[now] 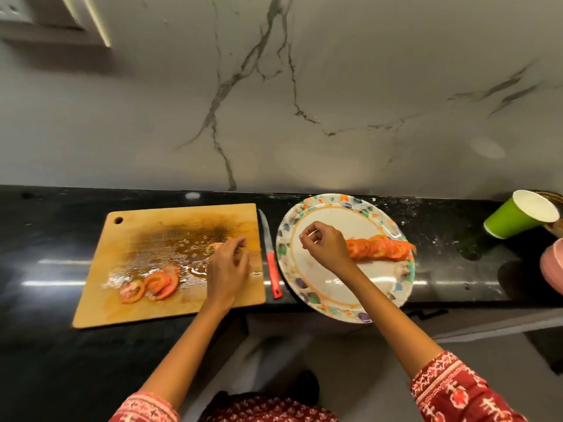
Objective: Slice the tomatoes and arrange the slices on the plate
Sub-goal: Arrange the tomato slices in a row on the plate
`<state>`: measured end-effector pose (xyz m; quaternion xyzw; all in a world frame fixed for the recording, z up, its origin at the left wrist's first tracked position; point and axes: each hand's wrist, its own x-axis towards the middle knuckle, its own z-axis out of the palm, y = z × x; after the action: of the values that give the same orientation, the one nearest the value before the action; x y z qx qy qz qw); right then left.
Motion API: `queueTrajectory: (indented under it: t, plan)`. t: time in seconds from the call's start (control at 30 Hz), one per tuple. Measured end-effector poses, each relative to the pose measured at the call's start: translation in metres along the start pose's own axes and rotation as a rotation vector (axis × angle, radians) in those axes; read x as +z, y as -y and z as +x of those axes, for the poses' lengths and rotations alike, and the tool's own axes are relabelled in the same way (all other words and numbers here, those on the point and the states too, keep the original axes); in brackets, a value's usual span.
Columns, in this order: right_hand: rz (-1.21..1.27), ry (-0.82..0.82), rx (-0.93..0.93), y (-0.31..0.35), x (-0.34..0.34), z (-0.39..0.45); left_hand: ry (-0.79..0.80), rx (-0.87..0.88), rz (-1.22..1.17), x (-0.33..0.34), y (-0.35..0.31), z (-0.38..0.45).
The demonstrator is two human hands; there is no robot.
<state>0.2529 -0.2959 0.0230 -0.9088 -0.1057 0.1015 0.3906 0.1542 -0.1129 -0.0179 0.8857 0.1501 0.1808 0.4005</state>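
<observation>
Head-worn view, down over counter [457,269]

A knife [270,257] lies in the narrow gap between cutting board [128,306] and plate [335,300]. At far right a tilted green cup [515,216] crowds the counter [451,239].

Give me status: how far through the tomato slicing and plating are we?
Done: slicing looks finished; the knife lies between the cutting board and the plate, and a row of slices sits on the plate. In hand: the left hand reaches a piece on the board; the right hand hovers over the plate. Left: a few slices on the board to move.
</observation>
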Motion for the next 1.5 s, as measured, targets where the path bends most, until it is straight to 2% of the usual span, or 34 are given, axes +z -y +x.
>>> queueTrajectory:
  t: [0.23, 0.4, 0.5, 0.6, 0.87, 0.97, 1.1, 1.2, 1.3, 1.37, 1.5]
  plan:
    - [-0.071, 0.204, 0.003, 0.058, 0.080, -0.002, -0.125, -0.086, 0.106, -0.085, 0.060, 0.000]
    - [-0.148, 0.162, 0.049, 0.093, 0.119, 0.002, -0.134, -0.065, 0.086, -0.118, 0.082, -0.001]
    - [-0.202, 0.175, 0.107, 0.104, 0.131, 0.010, -0.119, -0.046, 0.050, -0.129, 0.090, -0.003]
    - [-0.145, 0.221, 0.160, 0.106, 0.135, 0.018, -0.091, -0.048, 0.018, -0.137, 0.099, -0.001]
    - [-0.022, 0.269, 0.150, 0.111, 0.119, 0.026, 0.000, -0.031, -0.036, -0.129, 0.105, 0.020]
    - [-0.013, 0.231, 0.088, 0.115, 0.104, 0.029, 0.016, -0.021, -0.072, -0.125, 0.101, 0.025]
    - [0.023, 0.384, 0.007, 0.123, 0.094, 0.029, 0.023, -0.020, -0.099, -0.124, 0.101, 0.028]
    - [-0.105, 0.439, -0.015, 0.123, 0.107, 0.030, 0.027, -0.027, -0.104, -0.125, 0.103, 0.028]
    - [-0.257, 0.382, -0.038, 0.117, 0.125, 0.031, 0.023, -0.045, -0.098, -0.128, 0.105, 0.027]
    - [-0.276, 0.363, -0.078, 0.118, 0.128, 0.033, 0.017, -0.051, -0.090, -0.129, 0.108, 0.025]
    - [-0.349, 0.487, -0.172, 0.123, 0.133, 0.036, 0.020, -0.070, -0.063, -0.129, 0.114, 0.021]
